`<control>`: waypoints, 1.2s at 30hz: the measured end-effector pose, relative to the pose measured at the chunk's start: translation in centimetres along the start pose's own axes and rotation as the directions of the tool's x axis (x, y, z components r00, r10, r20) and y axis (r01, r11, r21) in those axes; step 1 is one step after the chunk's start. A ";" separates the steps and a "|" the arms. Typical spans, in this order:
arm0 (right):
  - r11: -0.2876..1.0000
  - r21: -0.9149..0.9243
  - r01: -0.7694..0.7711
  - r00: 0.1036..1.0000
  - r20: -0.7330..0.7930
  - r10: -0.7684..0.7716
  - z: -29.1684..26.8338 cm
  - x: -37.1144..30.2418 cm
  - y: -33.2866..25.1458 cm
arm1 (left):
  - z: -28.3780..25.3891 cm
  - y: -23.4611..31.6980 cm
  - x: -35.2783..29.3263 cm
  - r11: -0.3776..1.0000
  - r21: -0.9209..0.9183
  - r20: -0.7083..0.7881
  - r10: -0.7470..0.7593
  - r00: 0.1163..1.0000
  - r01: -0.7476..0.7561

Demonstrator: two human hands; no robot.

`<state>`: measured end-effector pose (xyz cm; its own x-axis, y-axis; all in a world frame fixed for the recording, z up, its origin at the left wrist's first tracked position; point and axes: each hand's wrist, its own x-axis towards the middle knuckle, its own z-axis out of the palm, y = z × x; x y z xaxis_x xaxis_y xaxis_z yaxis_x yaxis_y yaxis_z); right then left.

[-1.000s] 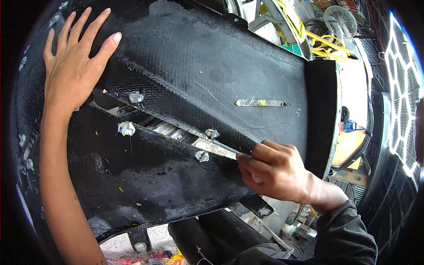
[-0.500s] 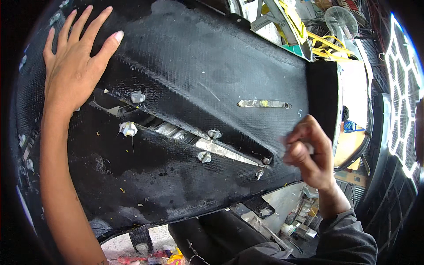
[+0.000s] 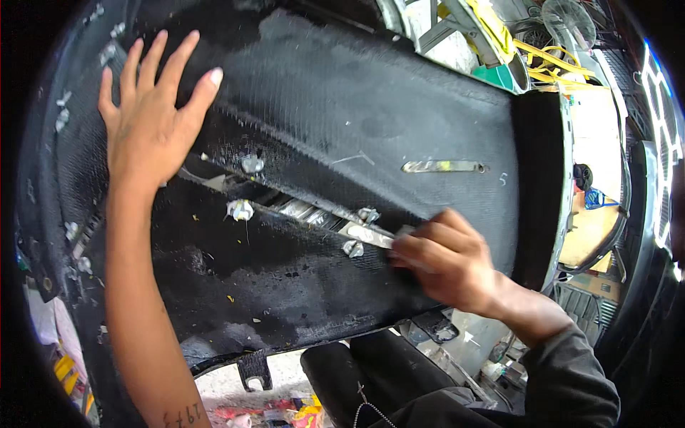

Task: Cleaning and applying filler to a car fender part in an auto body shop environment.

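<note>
Left hand (image 3: pixel 152 132) lay palm-down on black panel (image 3: pixel 321 85), fingers spread, right hand (image 3: pixel 453 260) curled over slot (image 3: pixel 303 209), grip too blurred to tell.

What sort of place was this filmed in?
Probably a workshop, perhaps one for vehicle bodywork: a large black panel fills much of the view, dotted with gray lumps, and a fan stands amid clutter.

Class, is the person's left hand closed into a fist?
No, the left hand lies open and spread out on the black panel.
</note>
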<state>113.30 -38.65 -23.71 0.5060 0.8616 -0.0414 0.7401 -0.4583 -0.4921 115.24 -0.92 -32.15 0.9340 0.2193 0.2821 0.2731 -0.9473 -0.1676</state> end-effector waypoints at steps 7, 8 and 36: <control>0.991 -0.034 0.130 0.984 0.130 -0.125 -1.7 -1.4 0.1 | -0.1 -1.2 -0.2 1.000 -0.011 -0.061 0.009 0.998 -0.010; 0.991 -0.038 0.126 0.988 0.095 -0.122 -2.2 -2.6 -0.3 | -0.9 -1.3 0.1 0.999 -0.018 -0.132 0.048 0.990 -0.051; 0.986 -0.042 0.161 0.987 -0.020 -0.162 -1.2 1.8 -0.4 | 1.4 -1.2 -0.6 0.985 0.173 -0.010 -0.018 1.000 0.019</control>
<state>114.52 -37.18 -22.53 0.3882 0.9199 0.0559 0.8297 -0.3224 -0.4557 114.66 0.37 -33.49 0.9265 0.2339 0.2948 0.3269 -0.8883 -0.3226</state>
